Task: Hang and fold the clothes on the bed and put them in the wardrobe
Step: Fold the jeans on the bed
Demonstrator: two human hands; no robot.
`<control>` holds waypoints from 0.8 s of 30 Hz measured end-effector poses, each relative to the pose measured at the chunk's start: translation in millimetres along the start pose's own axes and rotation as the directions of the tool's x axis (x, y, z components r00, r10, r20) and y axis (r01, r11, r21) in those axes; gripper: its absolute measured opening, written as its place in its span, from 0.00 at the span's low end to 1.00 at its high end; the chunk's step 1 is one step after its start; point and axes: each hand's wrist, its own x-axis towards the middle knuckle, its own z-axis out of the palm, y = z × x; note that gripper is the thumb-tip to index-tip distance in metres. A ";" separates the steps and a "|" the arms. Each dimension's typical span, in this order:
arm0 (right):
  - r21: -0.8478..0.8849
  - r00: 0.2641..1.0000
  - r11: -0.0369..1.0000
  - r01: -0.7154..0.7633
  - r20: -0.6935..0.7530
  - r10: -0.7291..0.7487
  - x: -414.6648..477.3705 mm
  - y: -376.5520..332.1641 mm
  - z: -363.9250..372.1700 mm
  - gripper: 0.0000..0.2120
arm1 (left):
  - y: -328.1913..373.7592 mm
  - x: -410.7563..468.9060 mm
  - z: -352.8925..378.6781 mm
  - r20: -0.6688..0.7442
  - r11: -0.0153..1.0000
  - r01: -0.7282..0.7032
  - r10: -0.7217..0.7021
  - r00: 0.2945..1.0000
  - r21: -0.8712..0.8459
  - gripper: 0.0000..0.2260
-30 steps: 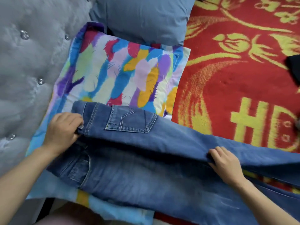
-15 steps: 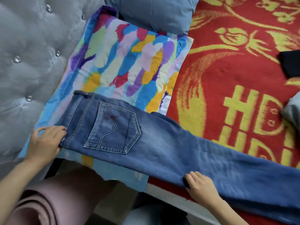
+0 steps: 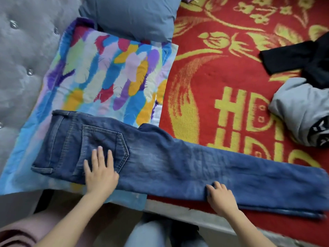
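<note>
A pair of blue jeans (image 3: 169, 163) lies folded lengthwise, one leg over the other, along the near edge of the bed, waistband at the left and hems at the right. My left hand (image 3: 100, 172) rests flat with straight fingers on the back pocket. My right hand (image 3: 220, 197) touches the near edge of the leg, fingers bent on the denim; whether it pinches the cloth I cannot tell. A black garment (image 3: 299, 58) and a grey garment (image 3: 300, 111) lie crumpled at the right on the red and yellow bedspread (image 3: 222, 72).
A multicoloured feather-print pillow (image 3: 110, 75) lies under the jeans' waist, with a blue-grey pillow (image 3: 131, 16) behind it. A grey tufted headboard (image 3: 23, 56) stands at the left. The bed's near edge (image 3: 178, 211) runs just below the jeans.
My left hand let go of the waistband and moved right onto the back pocket. My right hand shifted right along the leg's near edge. The jeans lie flatter.
</note>
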 end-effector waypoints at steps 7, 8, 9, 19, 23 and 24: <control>0.141 0.972 0.963 -0.229 0.078 0.220 -24.1 78.5 21.7 0.25 | 132.3 -10.6 39.9 0.255 0.841 -0.518 0.473 0.844 0.154 0.31; 0.155 0.969 0.957 -0.246 0.076 0.237 -29.4 89.8 26.1 0.26 | 148.7 -14.8 44.8 0.312 0.794 -0.589 0.527 0.791 0.150 0.31; 0.169 0.963 0.948 -0.269 0.070 0.261 -34.0 100.5 30.0 0.27 | 161.8 -19.8 49.4 0.368 0.767 -0.625 0.545 0.754 0.146 0.30; 0.780 0.739 0.416 -0.468 0.087 0.668 -43.7 200.1 43.4 0.29 | 203.5 -46.1 71.1 0.546 0.739 -0.627 0.429 0.720 0.246 0.32; 0.950 0.519 -0.039 -0.310 0.204 0.830 -26.3 249.4 40.6 0.31 | 226.0 -47.4 67.2 0.476 0.751 -0.597 0.431 0.767 0.282 0.36; 0.960 0.490 -0.120 -0.252 0.233 0.840 -20.5 258.4 41.4 0.33 | 232.8 -45.0 65.3 0.465 0.772 -0.580 0.426 0.776 0.260 0.37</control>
